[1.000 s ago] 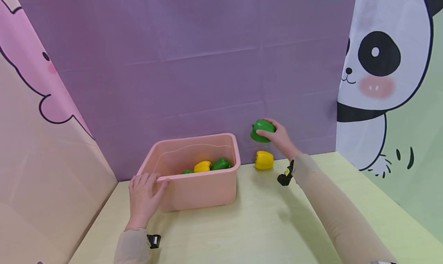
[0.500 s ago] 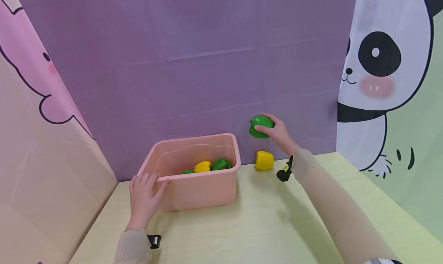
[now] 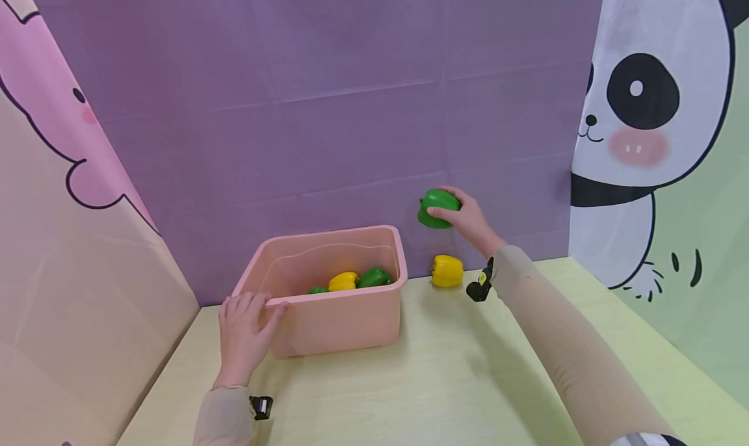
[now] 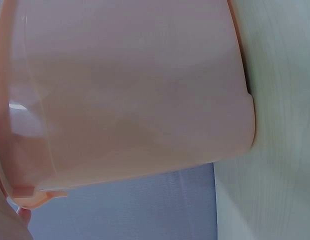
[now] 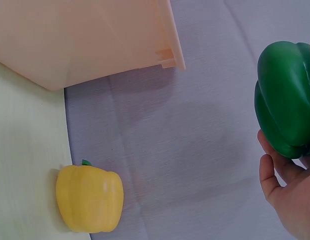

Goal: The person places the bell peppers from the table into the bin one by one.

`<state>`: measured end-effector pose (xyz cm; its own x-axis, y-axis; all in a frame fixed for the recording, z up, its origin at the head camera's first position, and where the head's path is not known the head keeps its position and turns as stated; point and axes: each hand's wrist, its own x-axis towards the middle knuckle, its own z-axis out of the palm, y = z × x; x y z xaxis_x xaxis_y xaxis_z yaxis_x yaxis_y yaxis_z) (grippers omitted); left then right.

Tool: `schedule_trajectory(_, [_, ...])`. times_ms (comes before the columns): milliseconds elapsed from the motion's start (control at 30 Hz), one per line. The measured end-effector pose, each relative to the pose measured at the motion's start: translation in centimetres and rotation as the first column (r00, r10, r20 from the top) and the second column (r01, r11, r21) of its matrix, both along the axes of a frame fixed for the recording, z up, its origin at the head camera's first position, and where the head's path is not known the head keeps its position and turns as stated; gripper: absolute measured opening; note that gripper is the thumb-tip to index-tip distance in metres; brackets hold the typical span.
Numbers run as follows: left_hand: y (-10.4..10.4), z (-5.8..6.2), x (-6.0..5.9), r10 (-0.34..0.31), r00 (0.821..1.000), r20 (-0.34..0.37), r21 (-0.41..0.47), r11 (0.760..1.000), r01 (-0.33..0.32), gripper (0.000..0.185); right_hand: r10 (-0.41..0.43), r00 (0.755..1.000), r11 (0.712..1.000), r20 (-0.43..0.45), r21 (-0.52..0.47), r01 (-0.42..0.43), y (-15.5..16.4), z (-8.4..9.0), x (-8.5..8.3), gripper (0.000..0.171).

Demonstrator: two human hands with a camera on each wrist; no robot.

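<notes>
My right hand [image 3: 469, 221] grips a green bell pepper [image 3: 437, 208] in the air, right of the pink bin [image 3: 339, 322] and higher than its rim. The right wrist view shows the same green pepper [image 5: 287, 95] between thumb and fingers. Below it, a yellow bell pepper [image 3: 447, 272] lies on the table by the back wall. My left hand [image 3: 244, 334] holds the bin's front left rim, thumb on the near side. Inside the bin are a yellow pepper [image 3: 343, 281], a green pepper [image 3: 374, 277] and part of another green one [image 3: 318, 290]. The front wall hides their lower parts.
The pale wooden table [image 3: 351, 394] meets a purple cloth wall [image 3: 351, 140] close behind the bin. A panda-printed panel [image 3: 638, 153] stands on the right and a pale panel [image 3: 76, 290] with a pink figure on the left.
My right hand has risen and drifted slightly left with the green pepper. My left hand stays on the bin's rim, and the bin and yellow pepper have not moved.
</notes>
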<state>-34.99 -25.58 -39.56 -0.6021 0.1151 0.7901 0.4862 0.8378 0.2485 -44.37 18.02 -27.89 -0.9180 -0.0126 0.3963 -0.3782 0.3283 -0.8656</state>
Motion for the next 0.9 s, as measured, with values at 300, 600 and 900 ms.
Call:
schedule_trajectory(300, [-0.1,0.0,0.1,-0.001,1.000,-0.005,0.001,1.000,0.001,0.038,0.018,1.000,1.000,-0.020,0.014,-0.018,-0.4,0.8,0.0,0.067])
schedule_trajectory(600, [-0.2,0.1,0.1,-0.008,1.000,-0.020,0.005,1.000,0.008,0.038,0.037,0.999,0.999,-0.028,0.015,-0.037,-1.0,1.3,0.1,0.069])
schedule_trajectory(900, [-0.1,0.0,0.0,-0.007,1.000,-0.026,0.007,1.000,0.007,0.034,0.039,0.999,0.999,-0.028,0.033,-0.038,-1.3,1.0,-0.2,0.065])
